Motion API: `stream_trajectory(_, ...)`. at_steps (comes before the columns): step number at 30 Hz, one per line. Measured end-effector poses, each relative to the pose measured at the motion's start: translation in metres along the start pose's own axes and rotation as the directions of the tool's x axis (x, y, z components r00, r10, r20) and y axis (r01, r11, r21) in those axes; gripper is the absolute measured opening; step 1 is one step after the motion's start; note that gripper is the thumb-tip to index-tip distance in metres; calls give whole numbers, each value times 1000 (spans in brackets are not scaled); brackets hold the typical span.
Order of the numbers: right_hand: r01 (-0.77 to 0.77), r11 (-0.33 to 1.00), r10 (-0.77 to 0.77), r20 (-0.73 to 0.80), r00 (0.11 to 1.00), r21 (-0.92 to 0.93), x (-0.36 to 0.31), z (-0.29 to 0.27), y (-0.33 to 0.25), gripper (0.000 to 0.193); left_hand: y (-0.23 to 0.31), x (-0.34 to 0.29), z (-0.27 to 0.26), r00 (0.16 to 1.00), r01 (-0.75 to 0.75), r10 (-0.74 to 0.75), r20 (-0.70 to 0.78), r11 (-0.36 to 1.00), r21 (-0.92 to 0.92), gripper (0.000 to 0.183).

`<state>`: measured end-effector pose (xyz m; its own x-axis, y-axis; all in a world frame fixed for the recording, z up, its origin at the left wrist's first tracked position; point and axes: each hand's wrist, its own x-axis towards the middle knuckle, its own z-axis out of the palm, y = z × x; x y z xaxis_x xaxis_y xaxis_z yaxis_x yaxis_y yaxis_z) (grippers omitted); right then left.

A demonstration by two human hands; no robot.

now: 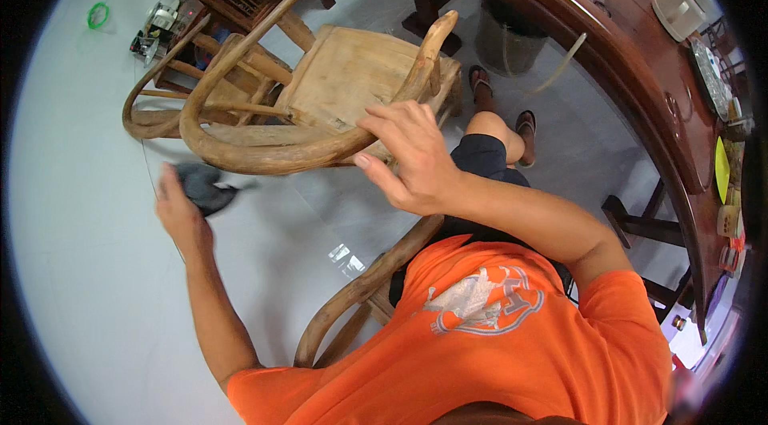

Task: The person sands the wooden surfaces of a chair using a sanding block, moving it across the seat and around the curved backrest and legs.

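Observation:
In my left hand (182, 213) is a bunched dark grey cloth (206, 187), held out to the left of the chair and apart from it. My right hand (414, 157) grips the curved top rail of a light wooden armchair (276, 155), its fingers over the rail and its thumb along the near side. The armchair has a flat pale seat (352, 73), and its rounded back rail faces me. Part of the rail lies hidden under my right fingers.
A second wooden chair (164, 123) stands close behind the first, at the left. Curving along the right is a dark red wooden table (632, 49) with a cream kettle (680, 9) on it. Under it is a translucent bin (512, 45). I sit on a wooden chair (352, 297).

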<state>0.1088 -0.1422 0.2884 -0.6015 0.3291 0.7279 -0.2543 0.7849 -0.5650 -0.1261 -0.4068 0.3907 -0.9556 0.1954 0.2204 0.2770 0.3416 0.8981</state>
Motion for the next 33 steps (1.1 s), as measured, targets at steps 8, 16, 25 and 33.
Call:
stream_trajectory(8,-225,974,226,253,941,-33,24,72,20,36,-46,133,3,879,-469,443,174,870,154,44)
stream_trajectory(16,23,994,-18,46,999,-108,18,76,49,39,-28,121,29,828,-461,436,353,887,-14,37)
stream_trajectory(25,23,989,19,272,962,-149,45,27,148,51,7,68,94,841,-537,518,158,835,122,35)
stream_trajectory(33,-187,982,191,190,963,-38,90,-25,222,49,53,2,170,815,-557,567,119,711,428,37)
